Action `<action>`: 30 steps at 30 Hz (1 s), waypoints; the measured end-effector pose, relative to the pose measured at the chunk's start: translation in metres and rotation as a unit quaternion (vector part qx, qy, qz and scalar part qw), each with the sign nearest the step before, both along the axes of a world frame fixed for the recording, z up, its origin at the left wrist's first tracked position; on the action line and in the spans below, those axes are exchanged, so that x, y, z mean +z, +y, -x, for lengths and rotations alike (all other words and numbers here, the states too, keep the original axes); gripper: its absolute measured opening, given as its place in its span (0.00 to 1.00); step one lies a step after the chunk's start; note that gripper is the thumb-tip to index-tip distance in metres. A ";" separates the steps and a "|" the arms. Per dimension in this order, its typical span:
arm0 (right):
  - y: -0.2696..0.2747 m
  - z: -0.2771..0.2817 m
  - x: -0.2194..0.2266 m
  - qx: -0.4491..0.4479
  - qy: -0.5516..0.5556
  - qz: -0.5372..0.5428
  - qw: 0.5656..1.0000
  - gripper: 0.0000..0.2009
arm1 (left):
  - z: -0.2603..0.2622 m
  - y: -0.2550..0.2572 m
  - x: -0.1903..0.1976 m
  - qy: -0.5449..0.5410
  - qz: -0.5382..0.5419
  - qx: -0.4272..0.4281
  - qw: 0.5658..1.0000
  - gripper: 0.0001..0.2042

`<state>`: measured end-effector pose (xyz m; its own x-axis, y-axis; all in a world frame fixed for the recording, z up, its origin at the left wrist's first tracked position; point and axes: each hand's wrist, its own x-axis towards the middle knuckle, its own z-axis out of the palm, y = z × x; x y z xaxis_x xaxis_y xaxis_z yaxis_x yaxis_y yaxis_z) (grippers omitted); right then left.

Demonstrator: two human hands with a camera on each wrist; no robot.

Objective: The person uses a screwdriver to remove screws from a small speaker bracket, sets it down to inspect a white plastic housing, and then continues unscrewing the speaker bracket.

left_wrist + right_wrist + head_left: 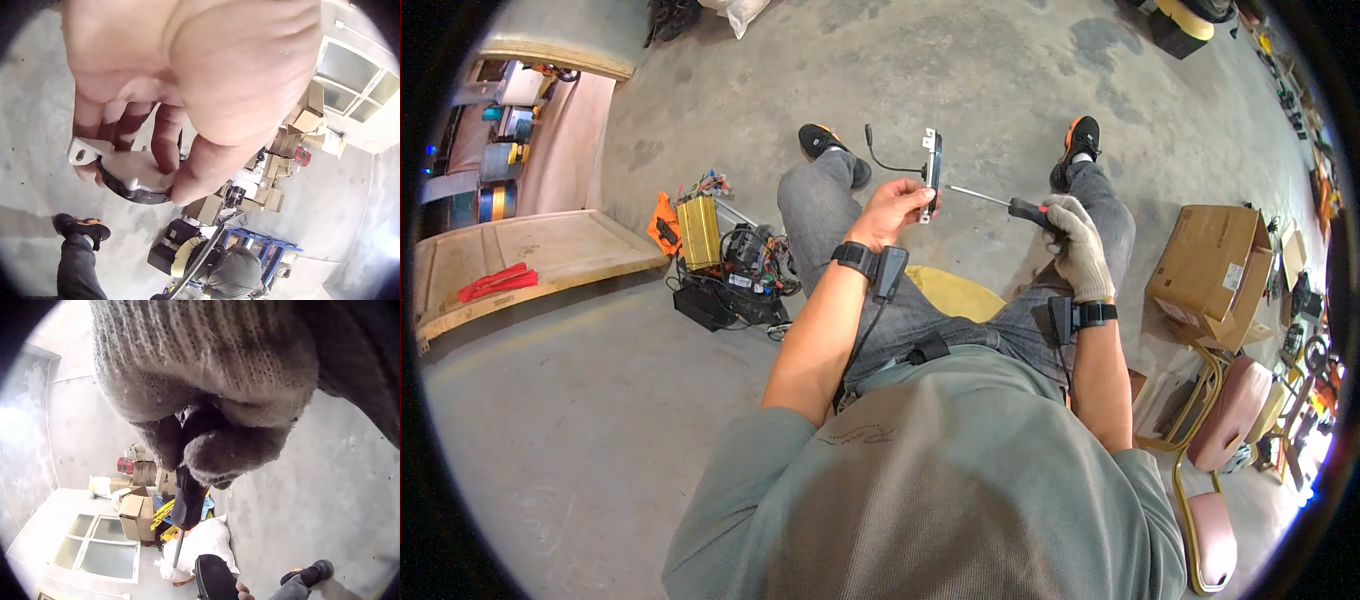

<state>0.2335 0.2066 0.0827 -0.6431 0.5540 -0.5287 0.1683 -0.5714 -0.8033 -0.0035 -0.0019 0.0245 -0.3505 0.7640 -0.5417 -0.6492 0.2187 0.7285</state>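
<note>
My bare left hand [897,212] pinches a slim oval device [933,168] between thumb and fingers, above the floor between my knees. One side of the device is black; the other is pale with slotted metal tabs [86,152]. A thin black cable [890,165] with a small plug trails from it to the left. In a knitted glove, my right hand [1080,245] grips the dark handle of a screwdriver [1028,211]. Its bare shaft points left at the device, the tip a short gap away from it. In the right wrist view the black face [214,577] shows beyond the shaft.
A gold metal box [698,232] with tangled wires and electronics lies on the floor to my left, near a wooden ledge [540,258] with red strips. A cardboard box [1212,262] and a pink padded chair [1232,412] stand at my right. Another person [234,274] bends down nearby.
</note>
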 end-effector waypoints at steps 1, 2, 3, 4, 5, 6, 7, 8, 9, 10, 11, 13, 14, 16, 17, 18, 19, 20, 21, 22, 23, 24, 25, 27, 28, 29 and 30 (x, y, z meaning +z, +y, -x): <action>0.001 0.000 -0.002 0.000 0.000 0.000 1.000 0.10 | 0.000 0.000 0.000 0.000 0.000 0.000 1.000 0.07; 0.000 0.001 -0.003 0.002 -0.003 0.003 1.000 0.10 | 0.000 0.000 0.001 0.000 -0.006 -0.001 1.000 0.08; 0.000 0.001 -0.003 0.003 -0.006 0.006 1.000 0.10 | -0.001 0.000 0.002 -0.001 -0.013 -0.002 1.000 0.08; 0.000 0.001 -0.003 0.003 -0.007 0.006 1.000 0.10 | -0.001 0.000 0.002 -0.001 -0.013 -0.002 1.000 0.08; 0.000 0.001 -0.003 0.004 -0.001 0.007 1.000 0.10 | -0.002 0.000 0.003 -0.004 -0.020 0.003 1.000 0.07; 0.000 0.001 -0.003 0.004 0.004 0.008 1.000 0.10 | -0.003 0.000 0.003 -0.008 -0.027 0.008 1.000 0.07; 0.000 0.001 -0.003 0.004 0.004 0.008 1.000 0.10 | -0.002 0.000 0.003 -0.008 -0.027 0.008 1.000 0.07; 0.000 0.001 -0.003 0.007 -0.002 0.007 1.000 0.11 | -0.002 0.000 0.003 -0.006 -0.022 0.003 1.000 0.07; 0.000 0.002 -0.003 0.010 -0.007 0.007 1.000 0.11 | -0.002 0.000 0.003 -0.004 -0.017 -0.001 1.000 0.07; 0.000 0.002 -0.002 0.010 -0.007 0.006 1.000 0.11 | -0.002 0.000 0.004 -0.004 -0.017 -0.001 1.000 0.07; -0.001 0.002 -0.002 0.011 -0.009 0.007 1.000 0.11 | -0.002 0.000 0.004 -0.003 -0.014 -0.001 1.000 0.07; 0.000 0.001 -0.002 0.012 -0.010 0.007 1.000 0.11 | -0.002 0.000 0.005 -0.001 -0.012 -0.002 1.000 0.07; 0.000 0.001 -0.004 0.015 -0.008 0.004 1.000 0.11 | -0.002 0.000 0.006 0.001 -0.011 -0.006 1.000 0.07; 0.000 0.001 -0.004 0.019 -0.005 0.001 1.000 0.11 | -0.002 0.000 0.007 0.004 -0.011 -0.009 1.000 0.07; -0.001 0.002 -0.004 0.018 -0.009 -0.001 1.000 0.12 | -0.002 0.000 0.007 0.005 -0.008 -0.010 1.000 0.08; -0.001 0.002 -0.003 0.017 -0.012 -0.002 1.000 0.12 | -0.003 0.001 0.008 0.005 -0.006 -0.010 1.000 0.08; -0.002 0.002 -0.003 0.017 -0.012 -0.002 1.000 0.12 | -0.003 0.001 0.008 0.005 -0.006 -0.011 1.000 0.08; -0.002 0.003 -0.002 0.014 -0.015 -0.001 1.000 0.12 | -0.004 0.001 0.008 0.008 -0.008 -0.006 1.000 0.08; -0.002 0.003 -0.001 0.012 -0.018 0.000 1.000 0.12 | -0.004 0.001 0.009 0.011 -0.009 0.000 1.000 0.07; -0.002 0.003 -0.002 0.012 -0.018 0.000 1.000 0.12 | -0.005 0.001 0.009 0.011 -0.009 0.000 1.000 0.07; -0.002 0.002 -0.002 0.014 -0.015 0.004 1.000 0.13 | -0.005 0.002 0.009 0.014 -0.008 0.002 1.000 0.07; -0.002 0.002 -0.003 0.016 -0.011 0.009 1.000 0.13 | -0.005 0.002 0.009 0.016 -0.006 0.005 1.000 0.07; -0.002 0.001 -0.003 0.016 -0.011 0.008 1.000 0.13 | -0.006 0.002 0.009 0.016 -0.006 0.005 1.000 0.07; -0.002 0.001 -0.003 0.015 -0.015 0.016 1.000 0.13 | -0.007 0.003 0.009 0.029 -0.006 0.011 0.999 0.07; -0.002 0.001 -0.003 0.015 -0.015 0.016 1.000 0.13 | -0.007 0.003 0.008 0.029 -0.006 0.011 0.999 0.07; -0.002 0.001 -0.002 0.015 -0.017 0.015 1.000 0.13 | -0.007 0.003 0.008 0.038 -0.008 0.009 0.999 0.07; -0.002 0.001 -0.001 0.015 -0.020 0.015 1.000 0.12 | -0.007 0.003 0.009 0.046 -0.009 0.006 0.999 0.07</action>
<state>0.2326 0.2048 0.0812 -0.6374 0.5181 -0.5704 0.2174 -0.5892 -0.7782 0.0033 0.0009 0.0336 -0.4079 0.7690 -0.4922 -0.5815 0.1968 0.7894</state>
